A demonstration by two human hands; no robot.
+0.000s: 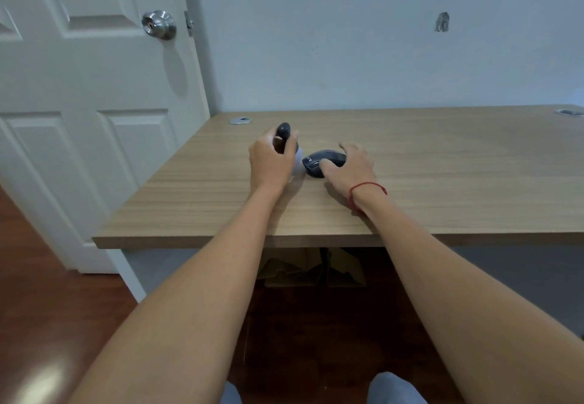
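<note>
A person's right hand (350,166), a red cord (368,187) at the wrist, grasps a black computer mouse (324,162) on a wood-grain desk (442,176), thumb on the near side and fingers curled over the far side. Pale lettering marks the mouse's left end, but it is too small to read with certainty. Just left of the mouse, the left hand (273,163) is clenched round a dark rounded piece (283,130) held upright, its top showing above the fingers. Something pale shows between that hand and the mouse, and what it is cannot be told.

The mouse lies about midway between the desk's front edge and the wall (347,56) behind. To its right the desktop runs bare to a cable grommet (570,112) at the far corner. A second grommet (240,120) sits behind and left of the mouse. Further left, past the desk's side edge, stands a white panelled door (94,87) with a steel knob (159,24).
</note>
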